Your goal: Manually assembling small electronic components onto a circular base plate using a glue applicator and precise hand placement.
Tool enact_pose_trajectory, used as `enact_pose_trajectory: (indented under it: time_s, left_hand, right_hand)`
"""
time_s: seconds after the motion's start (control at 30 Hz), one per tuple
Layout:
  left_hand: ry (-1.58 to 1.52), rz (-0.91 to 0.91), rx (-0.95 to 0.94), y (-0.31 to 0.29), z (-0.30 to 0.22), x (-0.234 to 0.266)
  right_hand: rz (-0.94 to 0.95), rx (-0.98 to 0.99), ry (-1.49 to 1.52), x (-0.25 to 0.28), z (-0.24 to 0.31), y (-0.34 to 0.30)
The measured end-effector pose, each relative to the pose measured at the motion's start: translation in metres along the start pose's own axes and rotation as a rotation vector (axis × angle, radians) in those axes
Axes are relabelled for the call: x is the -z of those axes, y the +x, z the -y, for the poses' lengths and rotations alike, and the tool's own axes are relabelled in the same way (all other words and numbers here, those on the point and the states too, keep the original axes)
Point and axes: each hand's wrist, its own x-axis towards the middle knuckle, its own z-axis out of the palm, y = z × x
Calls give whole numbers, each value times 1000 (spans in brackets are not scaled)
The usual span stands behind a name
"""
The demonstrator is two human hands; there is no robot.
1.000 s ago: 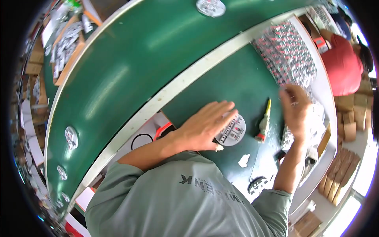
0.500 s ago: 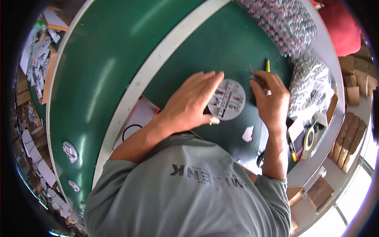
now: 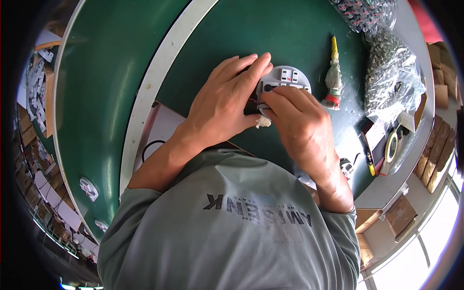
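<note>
A round grey plate (image 3: 296, 71) carrying small white and dark blocks lies on the green work surface, partly covered by my hands. My left hand (image 3: 220, 101) is at its left edge, long fingers by the far rim and thumb by the near rim, bracing it between them. The thumb tip wears a pale wrap (image 3: 263, 122). Over the near part of the plate, my right hand (image 3: 302, 128) pinches a small dark and grey part (image 3: 262, 105), mostly hidden by the fingers. Something thin and red shows beside it.
To the right lies a tool (image 3: 333, 77) with a yellow end, clear wrapping and a red band. Clear bags of small parts (image 3: 389, 72) stand beyond it. A tape roll (image 3: 391, 146) and a yellow-ended cutter (image 3: 371, 164) lie nearer. A pale rail (image 3: 162, 72) runs at left.
My right hand has moved left from beside the yellow-ended tool to over the plate. My left hand stays at the plate's left edge. The whole view has shifted, uncovering more of the tool.
</note>
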Motion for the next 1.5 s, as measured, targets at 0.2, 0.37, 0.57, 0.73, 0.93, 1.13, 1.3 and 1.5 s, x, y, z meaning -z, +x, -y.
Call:
enact_pose_trajectory:
  time_s: [0.2,0.37,0.57,0.73,0.93,1.13,1.3,1.5]
  left_hand:
    - [31,-28,-7,-1,4,-5]
    - [14,-20,-6,1,5,-2]
    - [27,11,-19,2,-1,0]
    - [37,35,-13,1,-3,-1]
    - [48,28,15,-1,1,-5]
    - [35,11,8,0,0,0]
    - [44,-21,-10,5,0,-1]
    - [52,-21,-19,-5,-1,-4]
  right_hand:
    - [-75,-5,-35,-17,8,-3]
    - [-147,15,11,-19,-2,-4]
    - [-460,-293,-260,27,-34,-16]
    - [-172,-691,-415,22,-64,-14]
    - [-588,-615,715,8,-57,-43]
    - [-521,-306,664,-21,11,-25]
    - [-377,-217,292,-41,18,-19]
    - [-367,-205,239,-29,16,-26]
